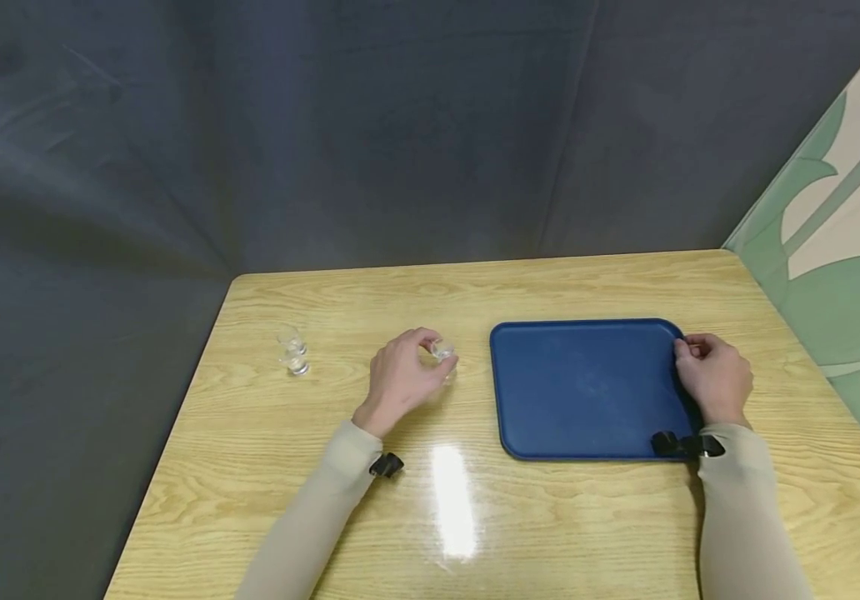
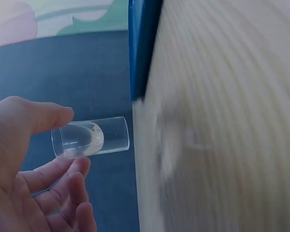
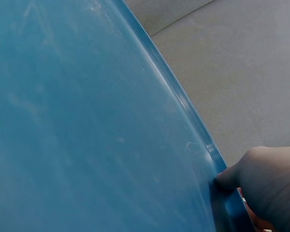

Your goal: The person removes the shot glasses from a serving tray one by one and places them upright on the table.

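Note:
My left hand (image 1: 405, 375) pinches a small clear shot glass (image 1: 442, 350) between thumb and fingers, left of the blue tray. In the left wrist view the glass (image 2: 92, 137) shows its thick base close by the tabletop, with the thumb and fingertips at its other end. At the tray's right side, my right hand (image 1: 715, 377) grips the rim of the blue tray (image 1: 587, 392). The right wrist view has the thumb over the tray rim (image 3: 183, 104), with the other fingers mostly hidden beneath. Nothing lies on the tray's visible surface.
Two more clear shot glasses (image 1: 295, 354) stand close together toward the left of the wooden table (image 1: 550, 525). A dark curtain (image 1: 415, 133) hangs behind the table and along its left side. A green-and-cream patterned surface (image 1: 850, 275) lies beyond the right edge.

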`<state>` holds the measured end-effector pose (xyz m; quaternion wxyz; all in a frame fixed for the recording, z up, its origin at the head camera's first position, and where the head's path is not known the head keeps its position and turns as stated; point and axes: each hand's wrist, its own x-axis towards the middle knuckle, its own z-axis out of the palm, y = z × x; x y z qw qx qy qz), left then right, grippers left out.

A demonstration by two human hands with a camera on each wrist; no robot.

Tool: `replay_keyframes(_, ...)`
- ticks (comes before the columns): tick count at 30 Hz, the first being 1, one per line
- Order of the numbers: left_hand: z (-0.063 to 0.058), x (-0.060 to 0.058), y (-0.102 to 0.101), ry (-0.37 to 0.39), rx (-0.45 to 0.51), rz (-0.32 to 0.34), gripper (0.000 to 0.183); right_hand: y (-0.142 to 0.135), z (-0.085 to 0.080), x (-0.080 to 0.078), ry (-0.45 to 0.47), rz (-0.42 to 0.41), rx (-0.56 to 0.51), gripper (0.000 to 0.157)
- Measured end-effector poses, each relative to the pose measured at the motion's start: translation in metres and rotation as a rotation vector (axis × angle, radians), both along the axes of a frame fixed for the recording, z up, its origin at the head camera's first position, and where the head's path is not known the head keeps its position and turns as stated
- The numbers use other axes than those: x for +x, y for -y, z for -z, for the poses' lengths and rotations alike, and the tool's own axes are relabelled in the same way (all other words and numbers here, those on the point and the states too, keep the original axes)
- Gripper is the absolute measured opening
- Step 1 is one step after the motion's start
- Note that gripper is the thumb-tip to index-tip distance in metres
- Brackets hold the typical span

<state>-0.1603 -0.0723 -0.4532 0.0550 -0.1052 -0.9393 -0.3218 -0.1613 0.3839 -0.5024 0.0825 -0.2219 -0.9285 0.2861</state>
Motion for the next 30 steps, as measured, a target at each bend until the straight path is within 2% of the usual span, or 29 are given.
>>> replay_keyframes(6,0.006,0.007,0.050,0.001,0.001,-0.086,0.043,-0.002,0.001,0.000,0.013,0.006,0.000,0.047)
replay_keyframes(12,0.004,0.015,0.101,-0.007,-0.026,-0.172,0.047,-0.002,0.003,0.001,0.015,0.006,-0.002,0.046)
replay_keyframes(18,0.004,0.032,0.141,0.065,-0.060,-0.266,0.050,-0.001,0.003,0.002,0.018,0.011,-0.002,0.046)
replay_keyframes(22,0.004,0.042,0.162,0.084,-0.098,-0.338,0.050,-0.001,0.002,-0.001,0.001,-0.002,0.001,0.046)
replay_keyframes(30,-0.004,0.046,0.183,0.051,-0.120,-0.431,0.050,-0.003,0.002,-0.003,0.006,-0.005,0.009,0.046)
